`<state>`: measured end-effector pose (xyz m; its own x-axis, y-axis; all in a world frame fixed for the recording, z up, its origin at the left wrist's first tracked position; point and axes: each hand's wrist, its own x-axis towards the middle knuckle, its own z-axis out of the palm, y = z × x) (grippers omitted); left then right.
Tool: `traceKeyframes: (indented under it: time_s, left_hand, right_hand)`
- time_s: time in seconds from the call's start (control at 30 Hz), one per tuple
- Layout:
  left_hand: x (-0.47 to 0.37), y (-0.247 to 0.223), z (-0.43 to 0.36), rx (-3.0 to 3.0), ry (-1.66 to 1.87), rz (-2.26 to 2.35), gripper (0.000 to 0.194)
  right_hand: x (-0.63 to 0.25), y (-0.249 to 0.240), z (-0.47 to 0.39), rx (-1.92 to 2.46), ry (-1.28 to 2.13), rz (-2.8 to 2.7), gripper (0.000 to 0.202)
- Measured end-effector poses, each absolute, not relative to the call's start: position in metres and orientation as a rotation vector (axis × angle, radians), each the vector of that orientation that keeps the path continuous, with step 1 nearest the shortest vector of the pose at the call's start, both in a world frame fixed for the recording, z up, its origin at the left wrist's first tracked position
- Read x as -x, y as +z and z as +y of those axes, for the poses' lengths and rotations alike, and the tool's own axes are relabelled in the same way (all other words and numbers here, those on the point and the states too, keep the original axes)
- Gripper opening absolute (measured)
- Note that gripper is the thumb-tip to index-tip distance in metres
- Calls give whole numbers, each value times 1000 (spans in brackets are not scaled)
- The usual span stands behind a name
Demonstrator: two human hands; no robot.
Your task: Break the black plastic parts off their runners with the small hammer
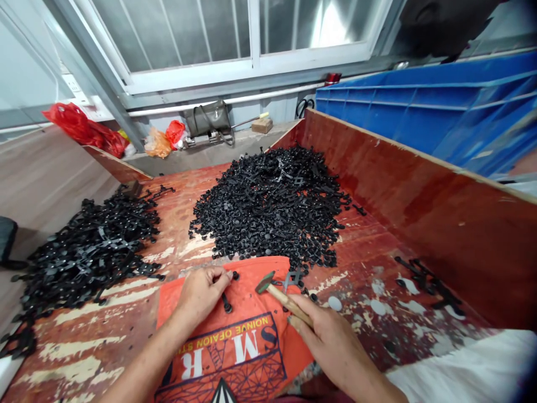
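Your right hand (331, 336) has its fingers wrapped around the wooden handle of a hammer (282, 299), long axis slanting, metal head pointing forward-left above the printed orange cloth (260, 266). Your left hand (201, 292) pinches a small round-ended black piece (235, 275), fingertips nearly together. Glossy black parts (268, 207) heap beyond on the scuffed red counter (180, 196).

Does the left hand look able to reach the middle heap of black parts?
Probably yes: nothing seems to stand between the left hand and the heap of black parts, just beyond the orange cloth, though it appears to hold a small black piece.
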<state>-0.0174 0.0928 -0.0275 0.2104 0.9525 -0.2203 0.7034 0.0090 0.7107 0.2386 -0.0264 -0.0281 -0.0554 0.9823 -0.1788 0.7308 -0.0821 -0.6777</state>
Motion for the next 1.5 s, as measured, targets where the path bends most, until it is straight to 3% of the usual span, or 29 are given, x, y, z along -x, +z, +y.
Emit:
traceKeyframes:
  time_s: [0.37,0.6,0.8,0.97,1.13,1.33,1.5]
  left_hand:
    - [15,-28,89,-1912,382,1586,43]
    - [10,-20,89,-1973,359,1592,31]
    - [9,-20,91,-2022,342,1550,34]
    - [6,-17,88,-2060,299,1599,37]
    - [6,-17,87,-2088,285,1616,39]
    - [7,-18,88,-2085,249,1607,37]
    - [26,-12,92,-1873,449,1415,36]
  right_hand:
    - [-237,-19,-21,1736,725,-1933,46]
    - [-230,1,9,1739,599,-2101,45]
    - [-218,9,18,1497,531,-2018,54]
    - [-208,-6,20,1711,415,-2194,53]
    - [-210,-2,18,1553,459,-2084,57]
    - [-202,-3,19,1778,488,-2258,54]
    - [-218,8,18,1633,656,-2002,52]
